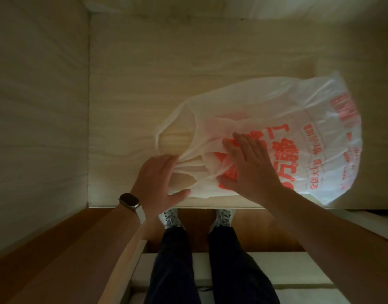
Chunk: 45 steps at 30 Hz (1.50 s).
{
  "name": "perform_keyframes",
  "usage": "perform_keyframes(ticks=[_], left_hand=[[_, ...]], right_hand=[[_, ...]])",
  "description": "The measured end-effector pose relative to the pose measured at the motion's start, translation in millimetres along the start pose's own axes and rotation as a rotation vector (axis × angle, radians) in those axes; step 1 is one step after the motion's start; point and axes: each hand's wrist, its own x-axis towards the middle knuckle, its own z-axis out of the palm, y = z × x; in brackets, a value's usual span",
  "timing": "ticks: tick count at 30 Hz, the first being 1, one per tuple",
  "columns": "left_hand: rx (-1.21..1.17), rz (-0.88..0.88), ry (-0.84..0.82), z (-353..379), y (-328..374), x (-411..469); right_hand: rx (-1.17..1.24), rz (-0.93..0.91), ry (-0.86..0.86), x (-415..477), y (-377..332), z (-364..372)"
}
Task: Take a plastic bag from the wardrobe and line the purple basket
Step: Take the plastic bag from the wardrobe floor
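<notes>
Left hand (160,183) bunches the bag (276,137) handles at the shelf (127,95) front edge, right hand (248,165) flat, open, pinning it, probably to lift it out.

White plastic bag (276,119) w/ red print, crumpled, prob. on wardrobe shelf (134,84).

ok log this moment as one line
stage: pickup | item: white plastic bag with red print on wardrobe shelf | left hand: gripping bunched handles | right hand: flat on bag | basket: not visible
</notes>
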Motion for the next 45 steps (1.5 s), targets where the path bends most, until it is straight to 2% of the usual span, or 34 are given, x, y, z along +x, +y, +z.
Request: perform_keyframes(ticks=[3, 9, 12, 16, 19, 22, 25, 28, 33, 38, 45], left_hand=[[0.105, 0.063, 0.023, 14.4, -3.0, -2.9], [0.173, 0.12, 0.303, 31.0, -12.4, 15.0], [0.153, 0.131, 0.404, 29.9, -13.4, 30.9], [0.018, 0.175, 0.442, 20.3, -5.4, 49.7], [-0.199, 0.078, 0.41, 8.1, 13.3, 51.5], [-0.418, -0.092, 0.382, -2.5, 33.4, 47.4], [-0.602, -0.257, 0.43, -9.5, 52.6, 46.5], [-0.683, -0.325, 0.468, -15.7, 73.0, 49.1], [-0.64, -0.206, 0.501, -41.8, 94.5, 45.7], [-0.492, -0.074, 0.529, -85.6, 115.2, 43.5], [-0.487, -0.057, 0.566, -163.9, 156.3, 23.0]], right_hand=[[-0.022, 0.018, 0.033, 2.8, 4.0, 15.2], [-0.047, 0.007, 0.155, 8.6, 10.6, 30.6], [-0.034, 0.012, 0.187, 10.7, 13.1, 34.5], [0.012, 0.027, 0.215, 15.0, 12.1, 33.9], [0.062, 0.047, 0.198, 14.9, 9.5, 30.2], [0.099, 0.06, 0.192, 16.1, 4.8, 22.7], [0.131, 0.069, 0.193, 15.9, -0.7, 13.7], [0.15, 0.056, 0.216, 9.8, -1.7, 4.5], [0.173, 0.047, 0.222, -5.4, -4.1, -20.6], [0.211, 0.043, 0.283, -21.7, -14.1, -59.6], [0.328, 0.052, 0.387, -45.1, -41.8, -122.7]])
